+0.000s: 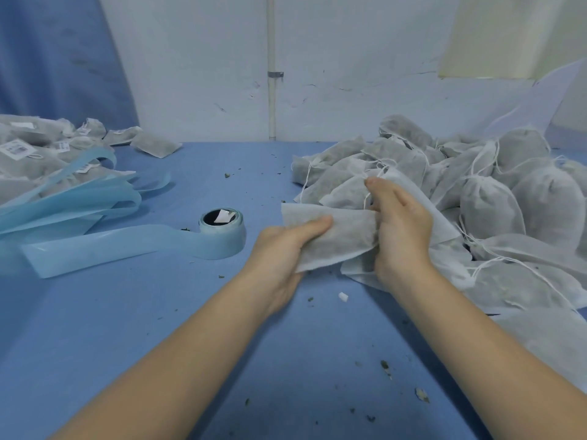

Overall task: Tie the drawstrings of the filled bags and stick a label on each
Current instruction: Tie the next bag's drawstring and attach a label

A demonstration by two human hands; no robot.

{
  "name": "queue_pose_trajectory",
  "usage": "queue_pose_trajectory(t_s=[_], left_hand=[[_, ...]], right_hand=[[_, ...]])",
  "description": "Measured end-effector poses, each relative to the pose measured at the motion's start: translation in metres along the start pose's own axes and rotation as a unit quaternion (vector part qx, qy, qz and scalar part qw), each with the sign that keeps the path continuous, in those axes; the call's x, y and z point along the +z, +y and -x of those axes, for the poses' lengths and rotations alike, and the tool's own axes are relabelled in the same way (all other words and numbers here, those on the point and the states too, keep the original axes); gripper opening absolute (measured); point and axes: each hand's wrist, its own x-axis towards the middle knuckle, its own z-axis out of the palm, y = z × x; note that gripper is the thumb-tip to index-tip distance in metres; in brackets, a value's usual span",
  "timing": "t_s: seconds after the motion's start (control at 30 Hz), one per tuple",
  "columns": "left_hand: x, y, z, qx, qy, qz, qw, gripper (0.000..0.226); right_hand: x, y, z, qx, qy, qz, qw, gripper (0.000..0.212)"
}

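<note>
Bag (333,239) is held at frame centre above the desk (190,312), long axis left-right. Left hand (282,249) grips its closed end; right hand (400,230) fingers are curled round the neck, nearer the drawstring.

The tabletop (197,328) is plain blue, flecked with dark crumbs; the label roll (222,231) and its loose backing strip (104,249) are pale blue; the filled bags (489,198) at the right edge are translucent white over grey-green contents
</note>
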Motion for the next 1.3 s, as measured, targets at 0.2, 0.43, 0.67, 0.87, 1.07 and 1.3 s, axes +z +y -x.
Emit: queue_pose_trajectory(t_s=[0.2, 0.43, 0.67, 0.87, 1.07, 1.3], left_hand=[[-0.01, 0.002, -0.005, 0.013, 0.025, -0.01, 1.0, 0.018], [-0.012, 0.002, -0.004, 0.063, 0.027, -0.057, 0.996, 0.044], [-0.018, 0.009, -0.005, 0.143, 0.09, -0.105, 0.98, 0.013], [-0.049, 0.046, -0.018, 0.189, 0.25, -0.095, 0.945, 0.003], [-0.089, 0.084, -0.022, 0.203, 0.342, -0.082, 0.914, 0.012], [-0.097, 0.09, -0.021, 0.174, 0.307, -0.107, 0.929, 0.011]], right_hand=[[-0.004, -0.003, 0.006, -0.027, -0.172, 0.11, 0.979, 0.017], [-0.004, -0.005, 0.012, -0.114, -0.244, 0.241, 0.932, 0.023], [0.008, 0.0, 0.014, -0.131, -0.243, 0.266, 0.923, 0.008], [0.048, 0.02, 0.01, 0.135, -0.256, 0.092, 0.953, 0.027], [0.076, 0.056, 0.012, 0.018, -0.409, 0.398, 0.821, 0.076], [0.103, 0.074, 0.017, -0.028, -0.406, 0.387, 0.828, 0.074]])
